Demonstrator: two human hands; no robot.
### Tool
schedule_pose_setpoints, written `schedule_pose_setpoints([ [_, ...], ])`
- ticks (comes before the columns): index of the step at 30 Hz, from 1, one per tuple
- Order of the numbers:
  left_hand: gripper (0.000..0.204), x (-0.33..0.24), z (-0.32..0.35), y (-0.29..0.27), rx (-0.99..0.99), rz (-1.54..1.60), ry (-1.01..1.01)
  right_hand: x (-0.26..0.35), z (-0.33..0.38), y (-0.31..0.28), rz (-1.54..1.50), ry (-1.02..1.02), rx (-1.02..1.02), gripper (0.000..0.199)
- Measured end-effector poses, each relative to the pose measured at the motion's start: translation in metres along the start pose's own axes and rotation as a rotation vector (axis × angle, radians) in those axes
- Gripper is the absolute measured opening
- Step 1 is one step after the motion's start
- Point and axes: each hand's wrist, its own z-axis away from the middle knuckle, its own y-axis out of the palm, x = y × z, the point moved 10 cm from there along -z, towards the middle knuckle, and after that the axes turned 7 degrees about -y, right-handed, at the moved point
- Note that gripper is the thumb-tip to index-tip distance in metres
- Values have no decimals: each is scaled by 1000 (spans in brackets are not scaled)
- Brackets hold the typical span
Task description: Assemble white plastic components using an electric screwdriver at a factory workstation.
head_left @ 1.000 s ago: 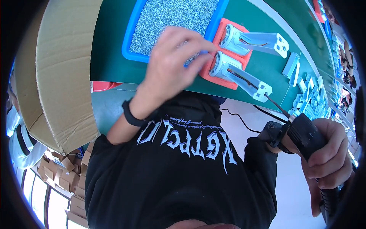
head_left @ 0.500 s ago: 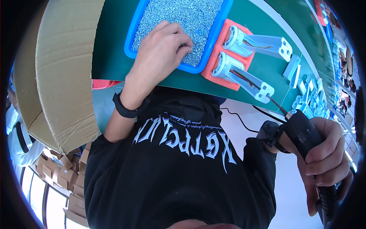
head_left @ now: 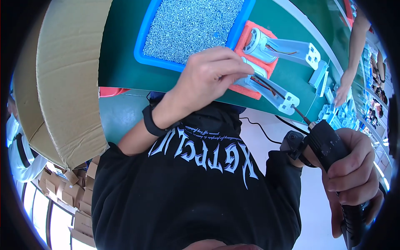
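Note:
My right hand (head_left: 354, 166) wraps round a black electric screwdriver (head_left: 329, 143). Its long bit reaches the end of the nearer white plastic housing (head_left: 271, 92), at a holed end plate. Over the round base of that housing, my left hand (head_left: 214, 73) is closed in a pinch; anything between the fingertips is hidden or too small to make out. Thin coloured wires run inside the housing's channel. A second, similar housing (head_left: 287, 49) lies beyond it. Both rest in an orange-red foam block (head_left: 273, 35). Left of the foam stands a blue tray (head_left: 143, 39) full of small silvery screws (head_left: 187, 31).
A large cardboard box (head_left: 71, 83) rises at the left. Loose white and clear plastic parts (head_left: 343, 110) are heaped on the green table (head_left: 121, 54) at the right, where another person's hand (head_left: 342, 89) reaches in. Black cables (head_left: 266, 135) hang below the table edge.
My left hand has left the screws in the tray and moved right to the nearer housing. Another person's arm has come in at the right. The screwdriver has barely shifted.

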Motion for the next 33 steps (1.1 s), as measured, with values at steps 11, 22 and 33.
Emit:
schedule_pose_setpoints([
  [11,15,24,7,15,-61,265,-183,-17,3,-6,-173,89,88,35],
  [22,15,16,8,7,-130,277,-105,20,-2,-45,-134,-18,-208,28],
  [33,14,0,16,4,-72,417,5,29,-1,-60,-261,-68,-286,25],
])
